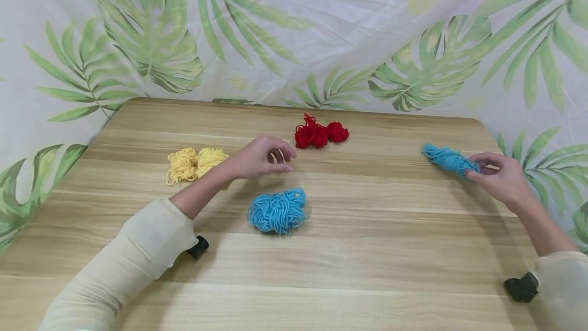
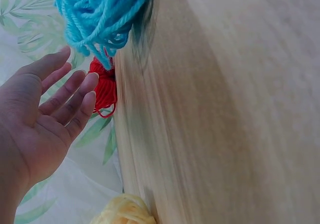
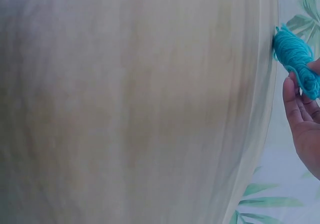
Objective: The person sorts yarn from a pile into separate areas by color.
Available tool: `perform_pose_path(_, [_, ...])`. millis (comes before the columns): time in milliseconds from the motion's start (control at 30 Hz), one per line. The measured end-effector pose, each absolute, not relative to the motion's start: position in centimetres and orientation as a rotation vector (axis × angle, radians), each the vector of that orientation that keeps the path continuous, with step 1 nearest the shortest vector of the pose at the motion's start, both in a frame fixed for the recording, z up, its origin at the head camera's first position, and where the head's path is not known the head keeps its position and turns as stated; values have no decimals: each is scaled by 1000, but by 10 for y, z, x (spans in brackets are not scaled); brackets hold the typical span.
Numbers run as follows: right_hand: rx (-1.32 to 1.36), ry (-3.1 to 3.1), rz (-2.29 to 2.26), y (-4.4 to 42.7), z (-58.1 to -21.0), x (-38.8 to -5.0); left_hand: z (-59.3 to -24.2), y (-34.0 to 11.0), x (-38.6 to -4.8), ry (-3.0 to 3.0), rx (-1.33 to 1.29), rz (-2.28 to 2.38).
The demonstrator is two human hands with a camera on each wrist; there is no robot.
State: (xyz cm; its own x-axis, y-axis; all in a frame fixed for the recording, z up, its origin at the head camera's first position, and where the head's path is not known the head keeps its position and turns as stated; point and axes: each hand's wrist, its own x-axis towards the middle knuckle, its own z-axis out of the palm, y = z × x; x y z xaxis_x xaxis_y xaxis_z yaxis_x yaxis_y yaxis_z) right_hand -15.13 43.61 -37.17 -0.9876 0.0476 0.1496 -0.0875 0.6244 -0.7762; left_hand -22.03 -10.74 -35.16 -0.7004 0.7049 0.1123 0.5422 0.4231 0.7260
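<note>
My right hand pinches one end of a blue yarn skein at the right of the table; its far end tilts up to the left in the head view. The same skein shows at the right edge of the right wrist view. My left hand holds nothing, its fingers loosely bent above the table. Just in front of it lies a second blue yarn bundle. Beside the left wrist is yellow yarn, partly hidden by the arm. Red yarn lies farther back.
The wooden table has rounded back corners. A leaf-patterned cloth hangs behind it. Black devices sit below both wrists.
</note>
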Motion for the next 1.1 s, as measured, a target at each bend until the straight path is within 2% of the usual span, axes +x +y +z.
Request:
perform_pose_path(500, [-105, -2779, 1154, 444, -370, -144, -351, -109, -219, 2438, 1133, 1163])
perform_pose_path(1100, [-53, -2968, 836, 446, -368, -142, -352, -109, -220, 2389, 1167, 1150])
